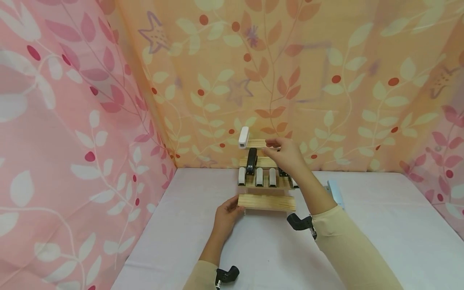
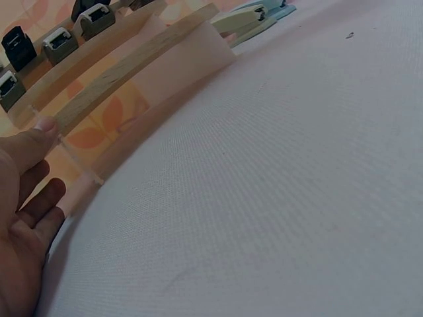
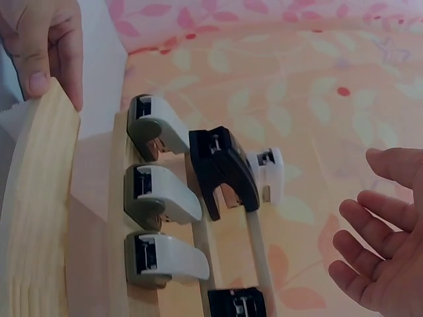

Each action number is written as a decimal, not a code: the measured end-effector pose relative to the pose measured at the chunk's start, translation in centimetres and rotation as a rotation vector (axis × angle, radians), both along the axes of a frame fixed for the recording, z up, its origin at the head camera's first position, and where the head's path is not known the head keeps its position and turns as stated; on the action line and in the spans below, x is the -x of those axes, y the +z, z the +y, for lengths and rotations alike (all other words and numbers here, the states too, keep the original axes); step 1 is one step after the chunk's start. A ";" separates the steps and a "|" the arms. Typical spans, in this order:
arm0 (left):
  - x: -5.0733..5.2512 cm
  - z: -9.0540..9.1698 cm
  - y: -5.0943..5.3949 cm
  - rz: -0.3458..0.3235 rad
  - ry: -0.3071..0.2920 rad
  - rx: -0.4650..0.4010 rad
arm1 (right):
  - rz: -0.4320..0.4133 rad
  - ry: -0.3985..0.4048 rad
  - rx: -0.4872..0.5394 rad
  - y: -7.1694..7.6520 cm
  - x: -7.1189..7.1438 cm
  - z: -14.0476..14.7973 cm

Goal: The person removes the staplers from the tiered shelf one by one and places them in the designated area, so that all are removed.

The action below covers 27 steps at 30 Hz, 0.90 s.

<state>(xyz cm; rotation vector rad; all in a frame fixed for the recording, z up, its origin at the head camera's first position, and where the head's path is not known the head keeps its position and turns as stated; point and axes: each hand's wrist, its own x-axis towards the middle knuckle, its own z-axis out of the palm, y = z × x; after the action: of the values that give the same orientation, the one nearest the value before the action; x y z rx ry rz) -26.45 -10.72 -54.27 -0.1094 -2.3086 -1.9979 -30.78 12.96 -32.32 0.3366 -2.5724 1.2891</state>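
Note:
A tiered rack with wooden shelf boards and clear side panels stands on the table. My left hand [image 1: 225,217] pinches the left end of its lowest wooden board [image 1: 266,202], thumb on top. In the right wrist view, my right hand [image 3: 390,231] has its fingers spread and holds nothing, apart from the staplers; in the head view it is beside the top board [image 1: 256,143]. On that board's left end sits a white stapler [image 1: 244,137]. Below it is a black stapler [image 1: 251,161], with another [image 3: 238,304] partly hidden. Several white-and-grey staplers [image 1: 259,177] line the tier beneath.
Right of the rack, a light blue stapler [image 1: 335,194] lies on the white-covered table [image 1: 203,185]. Beside it in the left wrist view is a pale green stapler [image 2: 244,23]. Patterned cloth walls [image 1: 217,80] close off the back and sides.

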 end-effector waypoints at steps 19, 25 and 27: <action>0.6 -0.1 -1.4 -0.015 0.000 0.005 | -0.080 -0.046 0.028 -1.7 5.9 -5.0; 0.6 -0.1 -1.6 -0.006 0.003 0.000 | -0.068 -0.053 0.036 -2.4 7.2 -6.1; 0.7 -0.1 -1.6 -0.004 0.006 0.002 | -0.069 -0.053 0.042 -2.6 7.6 -6.4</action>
<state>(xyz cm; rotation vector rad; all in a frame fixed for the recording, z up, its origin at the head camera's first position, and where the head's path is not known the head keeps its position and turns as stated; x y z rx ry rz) -27.12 -10.85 -55.88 -0.0981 -2.3107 -1.9951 -38.40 6.53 -34.89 0.2185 -2.5879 1.3562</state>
